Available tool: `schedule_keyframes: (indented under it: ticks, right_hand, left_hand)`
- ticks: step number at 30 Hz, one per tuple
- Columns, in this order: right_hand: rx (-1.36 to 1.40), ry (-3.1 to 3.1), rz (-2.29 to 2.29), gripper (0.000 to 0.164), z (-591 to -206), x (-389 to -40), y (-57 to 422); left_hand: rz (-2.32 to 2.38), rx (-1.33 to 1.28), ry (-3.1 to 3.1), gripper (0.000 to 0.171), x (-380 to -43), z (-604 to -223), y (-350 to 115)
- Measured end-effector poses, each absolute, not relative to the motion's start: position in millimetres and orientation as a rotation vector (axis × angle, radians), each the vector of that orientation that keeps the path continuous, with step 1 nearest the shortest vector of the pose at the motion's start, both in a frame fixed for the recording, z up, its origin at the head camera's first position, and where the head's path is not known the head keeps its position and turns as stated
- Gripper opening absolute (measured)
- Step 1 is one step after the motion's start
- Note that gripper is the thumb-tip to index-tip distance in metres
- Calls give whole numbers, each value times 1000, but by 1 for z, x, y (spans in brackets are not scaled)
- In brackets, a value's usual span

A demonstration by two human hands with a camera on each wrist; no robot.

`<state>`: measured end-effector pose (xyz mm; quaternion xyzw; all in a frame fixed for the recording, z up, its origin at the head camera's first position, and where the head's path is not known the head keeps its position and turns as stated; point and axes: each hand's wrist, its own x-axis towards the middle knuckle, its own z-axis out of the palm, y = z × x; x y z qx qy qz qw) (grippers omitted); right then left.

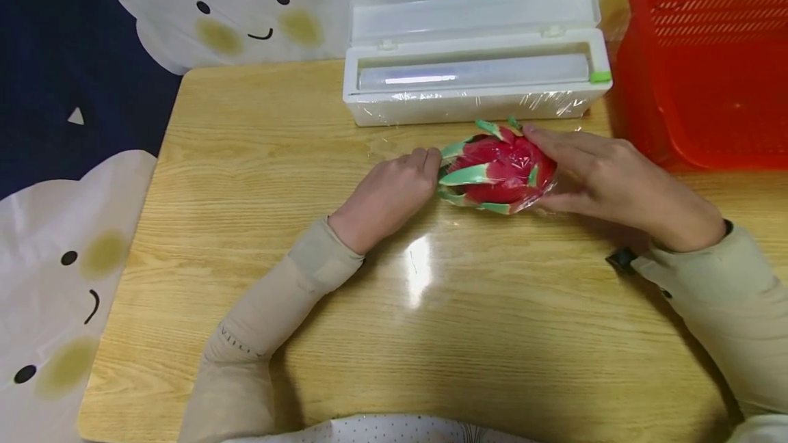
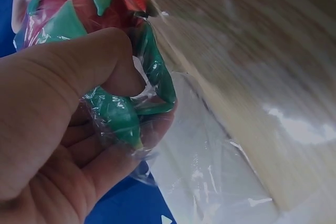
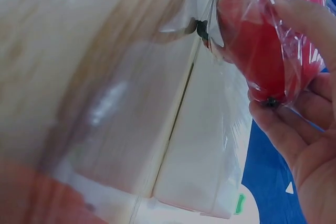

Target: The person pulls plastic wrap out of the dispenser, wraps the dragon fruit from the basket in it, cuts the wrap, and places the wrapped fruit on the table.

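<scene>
Both hands hold a red dragon fruit point(image 1: 507, 166) with green-tipped scales, wrapped in clear plastic film point(image 3: 291, 51). At its leafy left end my left hand point(image 1: 400, 186) grips the fruit; the left wrist view shows thumb and fingers curled around the green scales point(image 2: 113, 114) and the bunched film there. My right hand point(image 1: 609, 180) holds the rounded right end, thumb on the near side and fingers beneath and behind in the right wrist view. Just beyond the fruit stands a white box point(image 1: 474, 108) with its lid up and a roll of cling film point(image 1: 474, 74) inside.
A red plastic basket point(image 1: 661, 115) stands at the right, beside the box. The wooden table point(image 1: 258, 149) spreads beneath, its left edge along a dark cloth with cloud faces point(image 1: 240, 5). A small black object point(image 1: 622, 260) shows by the right sleeve.
</scene>
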<state>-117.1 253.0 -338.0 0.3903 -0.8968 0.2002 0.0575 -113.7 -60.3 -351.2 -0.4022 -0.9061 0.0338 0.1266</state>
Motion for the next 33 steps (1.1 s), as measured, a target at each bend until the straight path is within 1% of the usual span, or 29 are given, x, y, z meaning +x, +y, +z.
schedule_keyframes:
  ticks: [4, 11, 19, 33]
  right_hand:
    - [1173, -2720, 631, 103, -338, -117, 253]
    - [1174, -2704, 655, 99, -339, -117, 254]
    - [1138, -2749, 638, 109, -334, -115, 253]
    - [1119, -2794, 646, 109, -334, -114, 255]
  left_hand:
    - [74, -1190, -2688, 23, -115, -350, -61]
    - [51, -1215, -2734, 22, -117, -348, -62]
    - [35, -1213, -2769, 21, -115, -345, -60]
    - [-20, -1208, -2862, 19, -113, -340, -59]
